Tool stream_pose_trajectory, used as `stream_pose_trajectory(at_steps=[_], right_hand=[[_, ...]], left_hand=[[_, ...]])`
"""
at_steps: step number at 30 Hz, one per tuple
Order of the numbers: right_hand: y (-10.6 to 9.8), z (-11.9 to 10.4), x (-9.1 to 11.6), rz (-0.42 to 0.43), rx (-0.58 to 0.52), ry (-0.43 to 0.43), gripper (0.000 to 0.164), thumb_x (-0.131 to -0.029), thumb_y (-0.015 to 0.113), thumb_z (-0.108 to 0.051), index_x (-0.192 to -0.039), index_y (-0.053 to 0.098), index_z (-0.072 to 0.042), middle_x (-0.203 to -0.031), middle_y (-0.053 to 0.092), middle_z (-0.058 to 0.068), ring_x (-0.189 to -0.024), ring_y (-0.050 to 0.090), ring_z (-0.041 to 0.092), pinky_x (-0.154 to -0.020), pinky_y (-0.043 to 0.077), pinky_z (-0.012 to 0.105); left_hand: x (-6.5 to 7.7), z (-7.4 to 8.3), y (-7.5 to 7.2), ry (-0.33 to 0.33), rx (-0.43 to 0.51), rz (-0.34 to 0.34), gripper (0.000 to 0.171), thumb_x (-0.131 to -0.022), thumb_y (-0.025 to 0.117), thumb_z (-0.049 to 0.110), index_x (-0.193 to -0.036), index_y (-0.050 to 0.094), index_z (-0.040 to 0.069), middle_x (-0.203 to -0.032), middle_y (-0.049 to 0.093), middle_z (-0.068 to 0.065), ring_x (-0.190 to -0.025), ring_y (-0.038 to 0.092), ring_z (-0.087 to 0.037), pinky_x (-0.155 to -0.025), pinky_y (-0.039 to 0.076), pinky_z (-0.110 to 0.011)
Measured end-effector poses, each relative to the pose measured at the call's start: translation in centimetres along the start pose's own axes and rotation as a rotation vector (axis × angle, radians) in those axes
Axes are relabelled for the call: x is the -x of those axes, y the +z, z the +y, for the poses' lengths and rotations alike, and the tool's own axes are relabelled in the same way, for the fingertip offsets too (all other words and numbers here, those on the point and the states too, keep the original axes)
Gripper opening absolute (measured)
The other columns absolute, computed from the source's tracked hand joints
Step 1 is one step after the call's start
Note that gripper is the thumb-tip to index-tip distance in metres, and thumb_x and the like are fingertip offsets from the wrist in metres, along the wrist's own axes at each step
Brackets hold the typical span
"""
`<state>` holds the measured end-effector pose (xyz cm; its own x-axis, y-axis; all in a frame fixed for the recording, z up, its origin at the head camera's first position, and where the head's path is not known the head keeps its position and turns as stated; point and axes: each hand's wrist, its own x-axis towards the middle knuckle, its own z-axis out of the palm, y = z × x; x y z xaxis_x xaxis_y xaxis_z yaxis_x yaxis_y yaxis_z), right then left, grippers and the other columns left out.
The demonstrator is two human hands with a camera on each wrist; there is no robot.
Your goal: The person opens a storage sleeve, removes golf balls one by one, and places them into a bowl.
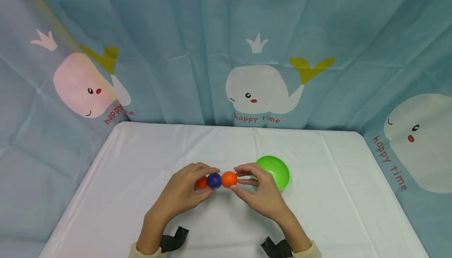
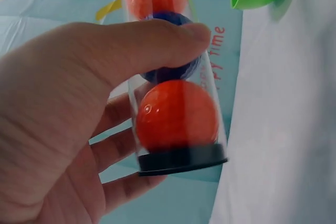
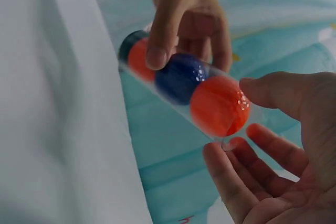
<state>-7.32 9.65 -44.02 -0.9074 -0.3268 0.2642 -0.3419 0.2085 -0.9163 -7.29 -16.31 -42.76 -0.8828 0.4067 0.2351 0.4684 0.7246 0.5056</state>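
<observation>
Clear tube point(image 2: 206, 81) is held just left of the green bowl point(image 1: 279, 171); I have the left hand point(image 1: 185, 187) gripping its middle and the right hand point(image 1: 262, 193) pinching its right end. I'd hold it level, squeezing lightly.

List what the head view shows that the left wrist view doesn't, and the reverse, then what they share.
Only the head view: the black pieces at both wrists and the crown prints on the curtain.

Only the left wrist view: the black cap closing one end of the clear tube.

Both: the left hand, two orange balls with a blue ball between them, the green bowl, and the right hand, of which the left wrist view catches just a fingertip.
</observation>
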Motion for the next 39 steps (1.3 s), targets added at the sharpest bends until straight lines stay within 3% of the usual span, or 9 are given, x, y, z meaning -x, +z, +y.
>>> stream_pose_trajectory(at_steps=[6,13,18,23,39], right_hand=[[0.3,0.5,-0.1,-0.044,-0.119,0.015,0.039,-0.095,0.081,-0.013,-0.131,0.069,-0.008,-0.130,0.068,0.014,-0.121,0.068,0.030,-0.094,0.064,0.034],[0.8,1.0,-0.2,-0.045,-0.208,0.095,0.040,-0.097,0.078,-0.011,-0.135,0.068,-0.014,-0.137,0.064,0.020,-0.124,0.068,0.029,-0.095,0.062,0.027],[0.9,1.1,-0.3,-0.042,-0.242,0.177,0.038,-0.098,0.077,-0.015,-0.135,0.067,-0.015,-0.138,0.066,0.014,-0.124,0.068,0.025,-0.095,0.062,0.026],[1.0,1.2,-0.5,-0.041,-0.269,0.235,0.040,-0.099,0.076,-0.017,-0.137,0.066,-0.011,-0.136,0.069,0.009,-0.122,0.068,0.018,-0.096,0.062,0.025],[1.5,1.4,-0.6,-0.042,-0.358,0.255,0.042,-0.098,0.076,-0.013,-0.139,0.064,-0.011,-0.138,0.069,0.015,-0.120,0.070,0.013,-0.098,0.061,0.026]], left_hand=[[0.4,0.0,-0.9,0.052,-0.104,0.085,0.056,-0.077,0.097,0.023,-0.128,0.076,0.031,-0.116,0.071,0.011,-0.107,0.066,-0.012,-0.093,0.056,-0.041],[0.5,0.3,-1.6,0.082,-0.202,0.135,0.057,-0.077,0.097,0.020,-0.128,0.076,0.030,-0.117,0.071,0.006,-0.112,0.065,-0.017,-0.102,0.051,-0.046],[0.5,0.7,-1.9,0.079,-0.252,0.148,0.058,-0.076,0.097,0.016,-0.128,0.075,0.030,-0.118,0.072,0.004,-0.117,0.066,-0.021,-0.108,0.049,-0.048],[0.6,1.0,-2.2,0.087,-0.280,0.176,0.059,-0.074,0.098,0.014,-0.127,0.076,0.029,-0.118,0.072,0.004,-0.117,0.065,-0.021,-0.107,0.048,-0.047],[0.7,1.2,-2.6,0.094,-0.287,0.208,0.056,-0.074,0.098,0.016,-0.124,0.077,0.029,-0.117,0.073,0.003,-0.115,0.065,-0.022,-0.106,0.048,-0.047]])
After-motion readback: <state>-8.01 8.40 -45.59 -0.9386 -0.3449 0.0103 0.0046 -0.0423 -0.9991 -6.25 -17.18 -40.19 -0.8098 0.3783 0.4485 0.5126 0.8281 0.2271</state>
